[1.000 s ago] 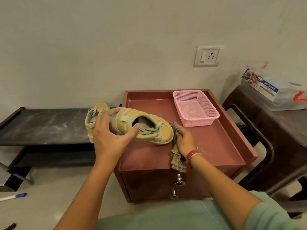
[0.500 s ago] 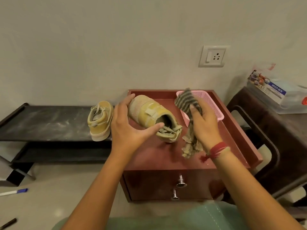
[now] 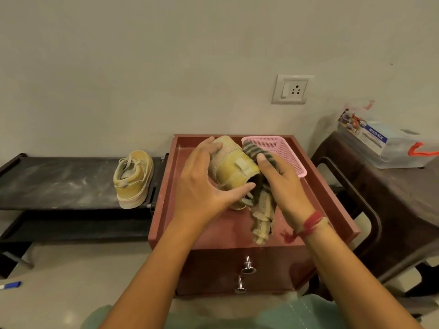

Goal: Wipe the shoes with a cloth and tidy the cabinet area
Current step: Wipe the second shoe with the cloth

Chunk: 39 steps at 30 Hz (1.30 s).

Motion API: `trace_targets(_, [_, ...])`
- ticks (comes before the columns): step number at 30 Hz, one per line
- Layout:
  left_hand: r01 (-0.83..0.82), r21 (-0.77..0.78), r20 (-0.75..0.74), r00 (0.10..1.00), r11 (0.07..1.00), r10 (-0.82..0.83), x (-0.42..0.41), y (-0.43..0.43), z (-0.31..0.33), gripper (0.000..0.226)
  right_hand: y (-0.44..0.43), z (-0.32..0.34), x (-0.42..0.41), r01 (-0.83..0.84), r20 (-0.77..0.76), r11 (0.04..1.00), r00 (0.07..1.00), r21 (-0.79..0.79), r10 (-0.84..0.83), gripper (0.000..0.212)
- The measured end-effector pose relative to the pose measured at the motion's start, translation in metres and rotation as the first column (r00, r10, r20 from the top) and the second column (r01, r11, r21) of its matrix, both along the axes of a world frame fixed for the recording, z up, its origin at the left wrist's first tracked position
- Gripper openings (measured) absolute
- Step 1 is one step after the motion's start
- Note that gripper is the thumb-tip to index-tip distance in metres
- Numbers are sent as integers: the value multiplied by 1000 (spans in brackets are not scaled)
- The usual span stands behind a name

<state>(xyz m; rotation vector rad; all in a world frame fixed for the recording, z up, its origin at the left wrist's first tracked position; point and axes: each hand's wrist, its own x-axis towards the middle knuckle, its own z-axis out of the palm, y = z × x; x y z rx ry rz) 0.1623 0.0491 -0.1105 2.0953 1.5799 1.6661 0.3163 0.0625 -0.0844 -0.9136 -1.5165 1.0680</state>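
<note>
Above the red-brown cabinet's top (image 3: 213,231), my left hand (image 3: 204,184) grips a dusty yellow shoe (image 3: 234,166), tilted with its sole facing up and away. My right hand (image 3: 281,184) holds a striped grey cloth (image 3: 260,198) pressed against the shoe's right side; the cloth's frayed end hangs down toward the cabinet top. The second yellow shoe (image 3: 133,179) stands on the dusty black low rack (image 3: 59,181) to the left, heel toward me.
A pink plastic basket (image 3: 285,150) sits at the cabinet's back right corner. Two metal drawer knobs (image 3: 248,267) stick out of the cabinet front. A dark stool (image 3: 392,198) on the right carries a clear storage box (image 3: 389,146). A blue marker (image 3: 9,286) lies on the floor.
My left hand lifted the shoe off the cabinet and turned it sole up. My right hand raised the cloth from the cabinet top and brought it against the shoe.
</note>
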Motion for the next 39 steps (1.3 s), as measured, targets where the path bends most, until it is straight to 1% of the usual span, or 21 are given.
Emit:
trace_targets(1, [4, 6, -7, 1000, 1000, -4, -1, 1, -1, 83, -4, 0, 0, -15, 18, 998, 1000, 59, 14, 23])
trace_targets(3, [9, 8, -4, 1000, 1000, -9, -5, 3, -4, 81, -12, 1, -4, -94, 181, 973, 982, 213, 55, 36])
trace_targets(4, [11, 7, 0, 1000, 1000, -11, -6, 5, -5, 79, -11, 0, -4, -115, 258, 961, 965, 251, 48, 38])
trace_targets(5, [11, 8, 2, 1000, 1000, -11, -7, 7, -5, 78, -8, -1, -5, -106, 282, 961, 959, 257, 30, 39])
trace_targets(8, [4, 4, -12, 1000, 1000, -3, -7, 8, -5, 80, -6, 1, -7, -19, 105, 989, 994, 147, 3, 45])
trace_targets(9, [3, 3, -10, 1000, 1000, -3, -7, 8, -6, 79, -7, 1, -9, -12, 110, 986, 994, 164, -6, 42])
trace_targets(12, [-5, 14, 12, 1000, 1000, 5, -11, 6, -7, 75, -10, -2, -11, -84, 349, 947, 936, 310, -31, 28])
trace_targets(13, [-16, 26, 6, 1000, 1000, 15, -11, 6, -7, 74, -7, -3, -10, -79, 328, 953, 944, 293, -22, 27])
trace_targets(16, [-36, 39, -6, 999, 999, 36, -10, 5, -7, 77, 1, -3, -7, -28, 75, 992, 997, 123, 18, 27])
trace_targets(17, [-34, 37, 0, 999, 999, 34, -11, 4, -7, 76, 1, -5, -7, -21, 63, 991, 998, 131, 13, 29])
trace_targets(19, [-20, 27, 11, 1000, 999, 19, -13, 4, -9, 75, -5, -5, -13, -65, 184, 973, 983, 223, 23, 35])
trace_targets(20, [-16, 23, 13, 1000, 1000, 15, -15, 4, -10, 74, -6, -6, -14, -88, 243, 964, 970, 250, 25, 33])
trace_targets(21, [-16, 26, 14, 1000, 1000, 16, -16, 3, -11, 74, -3, -8, -13, -85, 237, 969, 971, 234, 28, 29])
trace_targets(22, [-21, 32, 14, 1000, 999, 20, -17, 3, -11, 74, -1, -7, -12, -87, 166, 981, 984, 176, 57, 26])
trace_targets(24, [-33, 39, 13, 999, 999, 33, -18, 2, -12, 76, 3, -8, -10, -49, 68, 993, 997, 104, 42, 31])
trace_targets(28, [-32, 35, -14, 999, 999, 32, -24, 0, -13, 75, -6, -8, -21, -111, 187, 964, 980, 241, 66, 24])
trace_targets(32, [-44, 14, -19, 999, 999, 45, -27, -4, -15, 76, 1, -15, -19, -43, 30, 996, 999, 83, 41, 29])
trace_targets(35, [-38, 31, -6, 999, 999, 38, -30, -4, -14, 73, -4, -18, -23, -96, 124, 981, 989, 169, 75, 34])
trace_targets(36, [-44, 31, -4, 999, 999, 44, -32, -4, -14, 73, -4, -21, -23, -109, 137, 981, 987, 162, 87, 32])
trace_targets(38, [-78, 12, 1, 997, 997, 78, -35, -8, -13, 75, -1, -23, -21, -34, 57, 999, 998, 26, 33, 28])
trace_targets(39, [-98, -8, 10, 995, 995, 99, -36, -10, -13, 76, 3, -27, -18, 41, 30, 999, 999, -28, -40, 27])
